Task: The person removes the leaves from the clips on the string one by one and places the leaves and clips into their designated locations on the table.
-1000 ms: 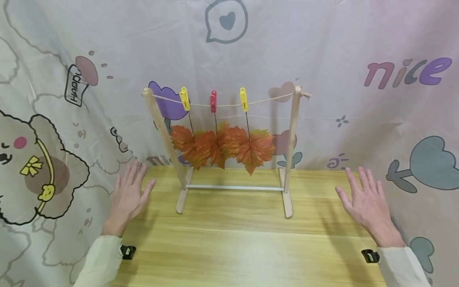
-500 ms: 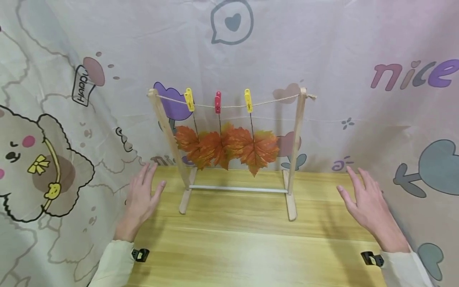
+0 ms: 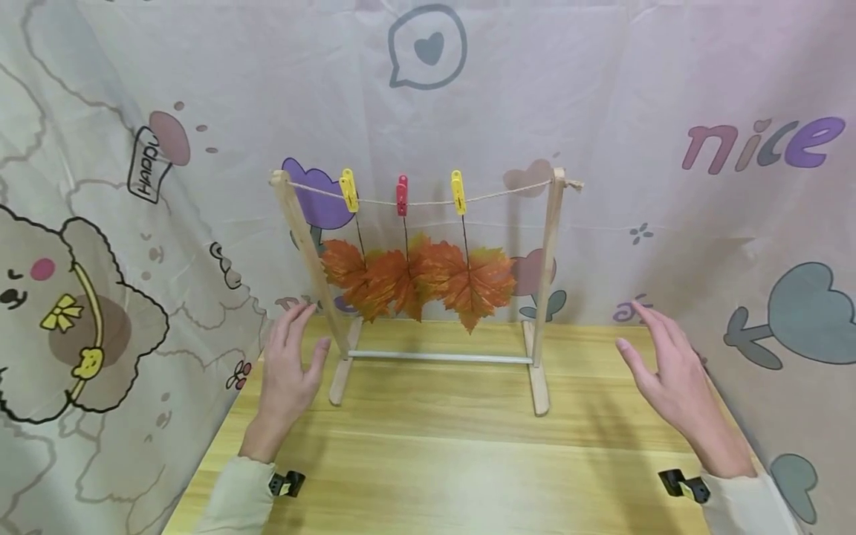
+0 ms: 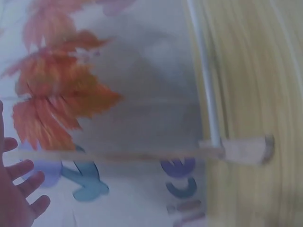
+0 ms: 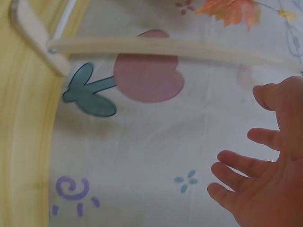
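Note:
A small wooden drying rack (image 3: pixel 548 260) stands at the back of the table, with a thin cord (image 3: pixel 498 194) strung between its posts. Two yellow clothespins (image 3: pixel 458 193) and a red clothespin (image 3: pixel 402 196) grip the cord. From them three orange artificial maple leaves (image 3: pixel 471 282) hang by dark stems, overlapping one another. My left hand (image 3: pixel 287 379) is just left of the rack's left post, fingers extended and holding nothing. Out to the right of the rack, my right hand (image 3: pixel 672 386) is also bare, its fingers spread in the right wrist view.
Beneath everything lies a pale wood-grain table (image 3: pixel 428 461). A printed cloth (image 3: pixel 602 67) with cartoon figures hangs behind and along both sides. A white rod (image 3: pixel 438 357) joins the rack's two feet (image 3: pixel 540 390) low down.
Both hands have moved inward toward the rack, the left one further than the right. The view shifted slightly; rack, clothespins and leaves stay as they were.

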`<state>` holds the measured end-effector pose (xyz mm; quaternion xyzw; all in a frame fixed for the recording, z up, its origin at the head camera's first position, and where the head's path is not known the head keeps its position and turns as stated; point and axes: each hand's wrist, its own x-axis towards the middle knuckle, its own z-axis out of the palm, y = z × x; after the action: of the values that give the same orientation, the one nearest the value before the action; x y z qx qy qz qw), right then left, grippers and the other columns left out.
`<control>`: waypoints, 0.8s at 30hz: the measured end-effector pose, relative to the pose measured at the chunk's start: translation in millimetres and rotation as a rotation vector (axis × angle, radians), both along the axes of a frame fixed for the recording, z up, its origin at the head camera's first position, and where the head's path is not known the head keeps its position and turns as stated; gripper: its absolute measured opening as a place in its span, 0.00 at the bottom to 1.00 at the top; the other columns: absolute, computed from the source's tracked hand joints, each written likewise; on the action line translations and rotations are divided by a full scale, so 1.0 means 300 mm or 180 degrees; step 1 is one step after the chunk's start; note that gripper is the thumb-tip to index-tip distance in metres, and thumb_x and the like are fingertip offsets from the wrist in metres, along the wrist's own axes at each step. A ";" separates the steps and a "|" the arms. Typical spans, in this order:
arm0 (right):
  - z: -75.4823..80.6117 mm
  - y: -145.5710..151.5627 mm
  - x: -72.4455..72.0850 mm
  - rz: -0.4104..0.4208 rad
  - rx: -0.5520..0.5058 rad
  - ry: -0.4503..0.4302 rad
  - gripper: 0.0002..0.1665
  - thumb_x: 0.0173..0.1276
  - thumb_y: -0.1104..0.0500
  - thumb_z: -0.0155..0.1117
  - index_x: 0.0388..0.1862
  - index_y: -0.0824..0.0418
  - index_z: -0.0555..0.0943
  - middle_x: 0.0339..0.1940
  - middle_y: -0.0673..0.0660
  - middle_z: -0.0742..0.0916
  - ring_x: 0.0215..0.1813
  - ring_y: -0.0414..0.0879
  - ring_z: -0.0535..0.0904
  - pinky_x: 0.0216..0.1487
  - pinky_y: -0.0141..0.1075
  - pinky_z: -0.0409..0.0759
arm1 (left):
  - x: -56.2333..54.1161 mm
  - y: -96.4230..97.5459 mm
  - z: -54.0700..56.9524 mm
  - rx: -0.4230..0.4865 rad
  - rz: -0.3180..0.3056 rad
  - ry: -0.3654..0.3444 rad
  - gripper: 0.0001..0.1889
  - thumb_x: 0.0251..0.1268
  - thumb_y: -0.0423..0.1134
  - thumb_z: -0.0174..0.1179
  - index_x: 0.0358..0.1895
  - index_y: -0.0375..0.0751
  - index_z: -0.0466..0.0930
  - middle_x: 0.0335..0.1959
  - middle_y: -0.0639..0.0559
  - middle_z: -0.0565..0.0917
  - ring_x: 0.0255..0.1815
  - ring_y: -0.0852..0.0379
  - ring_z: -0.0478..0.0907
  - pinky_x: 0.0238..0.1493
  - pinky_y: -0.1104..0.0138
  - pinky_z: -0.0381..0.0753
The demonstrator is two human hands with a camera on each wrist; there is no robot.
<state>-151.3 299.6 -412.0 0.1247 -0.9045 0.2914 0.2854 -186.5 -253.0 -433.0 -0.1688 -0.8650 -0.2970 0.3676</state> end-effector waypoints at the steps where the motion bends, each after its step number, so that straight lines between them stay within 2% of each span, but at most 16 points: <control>1: 0.009 -0.008 0.000 0.0017 -0.0016 0.0049 0.38 0.73 0.58 0.67 0.80 0.55 0.66 0.72 0.68 0.73 0.70 0.70 0.67 0.67 0.69 0.63 | 0.001 0.018 0.007 0.0025 -0.0035 0.0031 0.28 0.78 0.50 0.55 0.72 0.37 0.71 0.71 0.38 0.71 0.70 0.36 0.67 0.67 0.37 0.63; 4: 0.042 -0.034 -0.006 0.0120 -0.0060 0.0275 0.38 0.70 0.62 0.69 0.77 0.57 0.70 0.69 0.65 0.78 0.67 0.65 0.73 0.73 0.49 0.67 | 0.005 0.074 0.031 0.0112 -0.0143 0.0157 0.27 0.77 0.48 0.55 0.71 0.36 0.72 0.68 0.38 0.73 0.69 0.38 0.69 0.67 0.40 0.65; 6: 0.070 -0.053 -0.014 0.0213 -0.0098 0.0476 0.36 0.68 0.64 0.71 0.74 0.58 0.73 0.65 0.63 0.81 0.65 0.61 0.76 0.72 0.34 0.66 | 0.005 0.113 0.050 0.0184 -0.0220 0.0265 0.26 0.75 0.45 0.57 0.69 0.35 0.74 0.67 0.39 0.75 0.67 0.39 0.71 0.68 0.43 0.67; 8: 0.100 -0.069 -0.021 0.0296 -0.0119 0.0646 0.34 0.66 0.67 0.71 0.71 0.60 0.76 0.62 0.61 0.84 0.63 0.55 0.78 0.68 0.24 0.63 | 0.003 0.153 0.068 0.0266 -0.0328 0.0363 0.25 0.73 0.42 0.58 0.68 0.35 0.75 0.65 0.39 0.77 0.66 0.40 0.72 0.69 0.47 0.69; 13: 0.180 -0.121 -0.034 0.0533 -0.0220 0.0877 0.31 0.62 0.70 0.71 0.66 0.63 0.80 0.58 0.59 0.86 0.58 0.46 0.80 0.65 0.24 0.68 | -0.003 0.258 0.102 0.0517 -0.0678 0.0432 0.23 0.70 0.34 0.60 0.66 0.33 0.76 0.63 0.40 0.79 0.66 0.43 0.75 0.68 0.58 0.72; 18: 0.253 -0.182 -0.056 0.0797 -0.0208 0.1015 0.29 0.62 0.69 0.71 0.64 0.63 0.82 0.60 0.58 0.86 0.60 0.50 0.80 0.67 0.28 0.70 | 0.002 0.347 0.128 0.0833 -0.1004 0.0322 0.22 0.70 0.27 0.60 0.67 0.32 0.76 0.64 0.39 0.80 0.67 0.45 0.75 0.67 0.61 0.72; 24: 0.329 -0.234 -0.087 0.0953 -0.0147 0.1240 0.25 0.68 0.62 0.68 0.64 0.64 0.82 0.60 0.58 0.86 0.60 0.54 0.81 0.68 0.32 0.71 | -0.007 0.426 0.171 0.1074 -0.1240 0.0180 0.21 0.74 0.29 0.59 0.68 0.33 0.75 0.66 0.42 0.79 0.69 0.49 0.74 0.69 0.59 0.71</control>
<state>-177.3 229.5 -313.2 0.3046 -0.7970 0.3215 0.4108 -188.8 -125.2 -381.6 -0.2767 -0.7437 -0.4974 0.3504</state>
